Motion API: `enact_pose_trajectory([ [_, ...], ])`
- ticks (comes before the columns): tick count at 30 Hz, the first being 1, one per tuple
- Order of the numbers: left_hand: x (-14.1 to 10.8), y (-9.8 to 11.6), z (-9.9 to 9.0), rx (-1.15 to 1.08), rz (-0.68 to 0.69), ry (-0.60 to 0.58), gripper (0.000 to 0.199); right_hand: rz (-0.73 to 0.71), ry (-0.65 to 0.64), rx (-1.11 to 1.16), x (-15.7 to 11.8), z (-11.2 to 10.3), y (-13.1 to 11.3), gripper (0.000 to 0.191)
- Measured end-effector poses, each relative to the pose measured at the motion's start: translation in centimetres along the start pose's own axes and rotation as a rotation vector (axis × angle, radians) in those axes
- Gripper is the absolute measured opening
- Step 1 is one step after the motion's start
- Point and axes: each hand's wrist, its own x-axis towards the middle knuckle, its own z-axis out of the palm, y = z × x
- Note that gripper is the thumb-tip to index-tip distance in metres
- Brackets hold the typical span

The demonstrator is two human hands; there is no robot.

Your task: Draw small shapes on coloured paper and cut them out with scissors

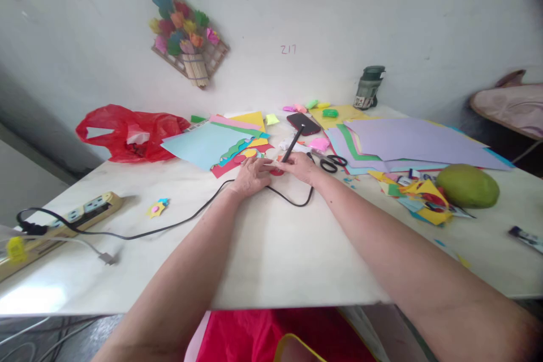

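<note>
Relative to the black scissors (pixel 334 161), you see: to the left, a black pen-like tool (pixel 292 146), a pale-blue sheet (pixel 207 142) and a red plastic bag (pixel 163 136); to the right, a lavender sheet (pixel 416 137) and yellowish-green fruit (pixel 468 185); beyond, a bright-pink packet (pixel 320 143).

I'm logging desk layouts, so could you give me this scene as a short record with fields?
Left hand: fingers lowered close to the other hand; whether it grips anything is unclear
Right hand: fingers around a black pen-like stick
Close by: black scissors, just right of the right hand
Left side of table: power strip, red plastic bag
Right side of table: green fruit, paper scraps
Toward the wall: phone, lying flat; bottle, upright
On wall: colorful flower decoration
</note>
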Motion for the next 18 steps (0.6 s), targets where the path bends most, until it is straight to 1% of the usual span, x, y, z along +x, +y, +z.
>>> enact_pose_trajectory([
  [3, -0.09, -0.02, 0.03, 0.021, 0.001, 0.024, 0.05, -0.002, -0.009, -0.02, 0.09, 0.03, 0.33, 0.016],
  [9, -0.37, 0.52, 0.1, 0.126, -0.035, 0.054, 0.037, -0.012, -0.022, -0.05, 0.14, 0.11, 0.54, 0.017],
  [15, -0.44, 0.7, -0.04, 0.124, -0.072, 0.041, 0.037, -0.014, -0.003, -0.091, 0.18, 0.08, 0.55, 0.019],
  [18, -0.43, 0.76, -0.18, 0.109, -0.086, 0.028, 0.036, 0.008, 0.012, -0.106, 0.23, 0.04, 0.46, 0.019],
])
